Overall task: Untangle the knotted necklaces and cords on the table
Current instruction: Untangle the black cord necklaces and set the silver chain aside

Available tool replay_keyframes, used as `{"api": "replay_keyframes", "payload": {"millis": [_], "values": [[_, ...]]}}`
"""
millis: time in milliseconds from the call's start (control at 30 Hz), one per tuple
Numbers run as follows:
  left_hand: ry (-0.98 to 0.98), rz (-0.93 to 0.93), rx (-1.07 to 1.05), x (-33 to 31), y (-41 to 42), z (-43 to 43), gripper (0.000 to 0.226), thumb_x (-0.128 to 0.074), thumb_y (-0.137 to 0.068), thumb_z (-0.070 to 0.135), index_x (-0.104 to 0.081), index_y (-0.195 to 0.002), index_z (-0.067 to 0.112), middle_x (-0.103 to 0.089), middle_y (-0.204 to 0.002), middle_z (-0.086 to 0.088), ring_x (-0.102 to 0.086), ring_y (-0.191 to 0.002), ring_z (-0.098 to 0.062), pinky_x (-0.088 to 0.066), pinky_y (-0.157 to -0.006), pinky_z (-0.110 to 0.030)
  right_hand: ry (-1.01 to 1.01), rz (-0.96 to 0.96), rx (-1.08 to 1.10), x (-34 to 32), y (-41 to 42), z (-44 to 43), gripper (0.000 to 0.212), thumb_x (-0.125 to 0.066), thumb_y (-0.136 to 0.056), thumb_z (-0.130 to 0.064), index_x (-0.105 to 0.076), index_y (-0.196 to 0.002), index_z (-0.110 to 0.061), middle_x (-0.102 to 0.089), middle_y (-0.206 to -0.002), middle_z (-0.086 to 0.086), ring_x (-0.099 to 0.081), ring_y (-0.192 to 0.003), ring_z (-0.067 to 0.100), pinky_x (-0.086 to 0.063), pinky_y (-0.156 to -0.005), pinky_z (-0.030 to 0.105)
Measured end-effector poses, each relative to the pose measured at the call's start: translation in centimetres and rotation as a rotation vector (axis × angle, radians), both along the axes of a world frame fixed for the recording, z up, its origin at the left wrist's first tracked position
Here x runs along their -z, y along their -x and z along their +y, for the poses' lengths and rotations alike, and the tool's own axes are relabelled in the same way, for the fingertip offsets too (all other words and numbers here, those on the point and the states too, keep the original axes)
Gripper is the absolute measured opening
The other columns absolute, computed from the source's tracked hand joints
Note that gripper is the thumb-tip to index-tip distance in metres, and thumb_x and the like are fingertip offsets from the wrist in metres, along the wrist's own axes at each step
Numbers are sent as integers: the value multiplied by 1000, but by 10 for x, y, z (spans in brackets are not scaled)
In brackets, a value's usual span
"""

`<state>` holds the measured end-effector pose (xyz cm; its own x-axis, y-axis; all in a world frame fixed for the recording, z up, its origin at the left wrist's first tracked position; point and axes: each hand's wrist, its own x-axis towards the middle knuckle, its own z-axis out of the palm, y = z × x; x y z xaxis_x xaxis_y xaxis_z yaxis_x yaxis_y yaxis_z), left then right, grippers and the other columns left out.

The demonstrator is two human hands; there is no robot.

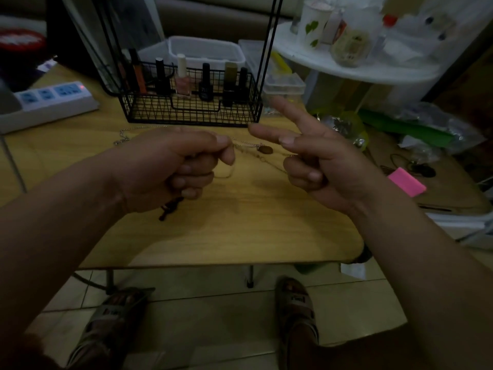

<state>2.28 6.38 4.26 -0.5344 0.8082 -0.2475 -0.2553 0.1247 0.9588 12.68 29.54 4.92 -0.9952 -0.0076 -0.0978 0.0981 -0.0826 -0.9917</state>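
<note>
My left hand (181,161) is curled into a fist above the wooden table (240,231). Its thumb and forefinger pinch a thin necklace chain (246,145). A dark beaded cord (170,209) hangs out from under this fist. The chain, with a brown oval pendant (265,149), runs right to my right hand (325,166). That hand has two fingers straight and pointing up-left, and its lower fingers are curled where a chain strand meets them. Another silver chain (122,134) lies on the table behind my left wrist.
A black wire basket (192,113) with several nail-polish bottles stands just behind the hands. A white power strip (48,100) lies at the left. Clear plastic boxes (205,52) sit behind the basket, a cluttered white round shelf (346,65) at the right. The table's front edge (213,264) is near my feet.
</note>
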Motion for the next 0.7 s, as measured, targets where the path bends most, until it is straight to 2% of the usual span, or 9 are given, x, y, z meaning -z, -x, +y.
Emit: {"api": "replay_keyframes", "payload": {"millis": [67, 133, 233, 333, 400, 500, 567, 633, 700], "values": [[31, 31, -42, -1, 4, -6, 27, -57, -95, 34, -68, -83, 14, -25, -52, 4, -21, -48, -12, -30, -44, -24, 7, 0, -2, 2, -2, 5, 70, -45, -101, 2, -32, -159, -35, -66, -140, 2, -22, -45, 5, -13, -51, 29], [59, 88, -57, -2, 8, -11, 27, -59, -94, 36, -69, -82, 13, -30, -54, 2, -24, -49, -13, -32, -45, -25, -44, -8, 6, 3, -4, 11, 75, -47, -98, 7, -31, -159, -34, -67, -139, 4, -27, -45, 3, -14, -51, 28], [88, 165, -53, -3, 8, -13, 27, -62, -91, 37, -70, -81, 14, -36, -58, 0, -29, -51, -14, -34, -47, -27, -218, -29, 21, 0, -11, 18, 74, -56, -93, 11, -44, -153, -31, -72, -127, 5, -39, -53, 5, -22, -48, 23], [118, 262, -51, -4, 5, -11, 28, -65, -86, 39, -68, -79, 13, -39, -60, -2, -31, -51, -14, -36, -50, -28, -578, -45, 105, -1, -17, 19, 52, -65, -93, 6, -65, -133, -26, -74, -107, 1, -57, -63, -2, -36, -50, 12], [133, 291, -72, -7, 4, -10, 27, -67, -84, 39, -66, -73, 14, -40, -63, -4, -33, -53, -14, -36, -53, -29, -688, -51, 177, 2, -18, 17, 30, -67, -95, 0, -71, -118, -18, -71, -95, 2, -58, -59, -8, -40, -51, 7], [90, 238, -195, -12, 9, -9, 29, -67, -86, 37, -58, -64, 20, -43, -64, 0, -37, -55, -13, -34, -57, -31, -617, -87, 295, 6, -15, 17, 7, -67, -98, -12, -71, -103, -9, -66, -76, 2, -53, -52, -1, -42, -49, 14], [52, 199, -302, -14, 15, -10, 30, -64, -95, 32, -54, -68, 22, -44, -65, 3, -38, -57, -10, -33, -57, -28, -522, -122, 329, 7, -12, 19, 9, -68, -98, -19, -69, -96, -10, -61, -66, 1, -55, -54, 6, -44, -56, 22], [67, 190, -385, -14, 19, -11, 27, -60, -101, 32, -54, -77, 22, -46, -67, 5, -39, -58, -9, -34, -57, -26, -301, -175, 314, 6, -9, 18, 12, -67, -98, -21, -66, -89, -13, -52, -59, 0, -60, -61, 11, -46, -67, 30], [119, 237, -427, -11, 20, -13, 25, -61, -102, 33, -56, -80, 21, -48, -69, 5, -40, -60, -10, -37, -60, -28, -22, -208, 318, 6, -4, 15, 25, -63, -100, -23, -60, -76, -16, -43, -55, 0, -64, -66, 17, -49, -79, 35]]}}
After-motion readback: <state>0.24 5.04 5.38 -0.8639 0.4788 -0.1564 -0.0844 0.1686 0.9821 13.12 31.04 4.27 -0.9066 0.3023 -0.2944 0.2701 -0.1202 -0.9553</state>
